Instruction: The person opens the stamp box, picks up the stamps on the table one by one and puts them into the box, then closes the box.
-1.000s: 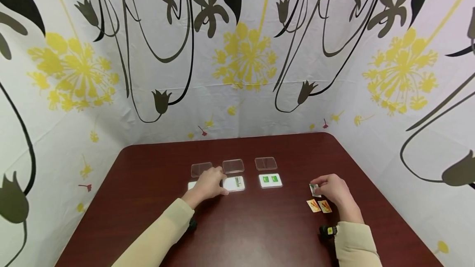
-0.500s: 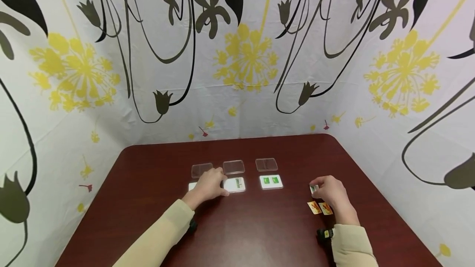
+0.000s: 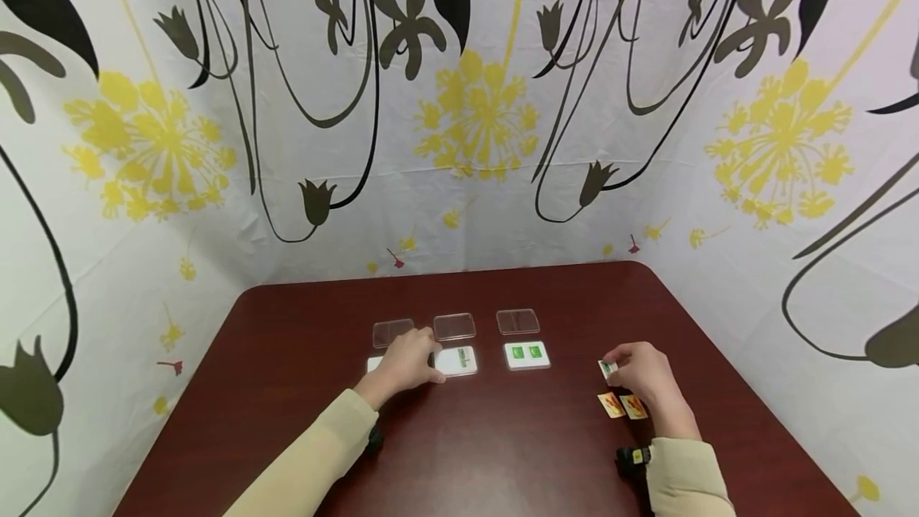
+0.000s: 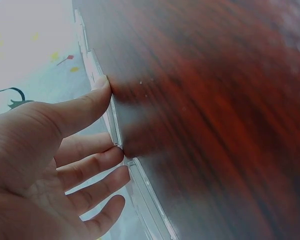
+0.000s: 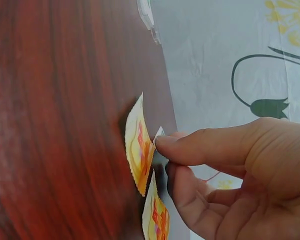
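My left hand (image 3: 404,361) holds the middle flat clear plastic case (image 3: 455,361) at its ends, thumb on one end and fingertips on the other. A white insert with a green stamp fills that case. At the right, my right hand (image 3: 644,377) pinches a small white and green stamp (image 3: 606,369) between thumb and fingers. Two orange-yellow stamps (image 5: 140,150) with serrated edges lie curled on the table beside it. The right-hand case (image 3: 527,355) bears two green stamps. The left-hand case (image 3: 374,363) is mostly hidden behind my left hand.
Clear lids, one on the left (image 3: 392,332), one in the middle (image 3: 455,326) and one on the right (image 3: 518,321), lie behind the cases. All stand on a dark red-brown table (image 3: 495,437), with patterned cloth (image 3: 459,206) around its far sides.
The pinched stamp tilts slightly differently in my right hand, which stays in about the same place. My left hand keeps its hold on the middle case.
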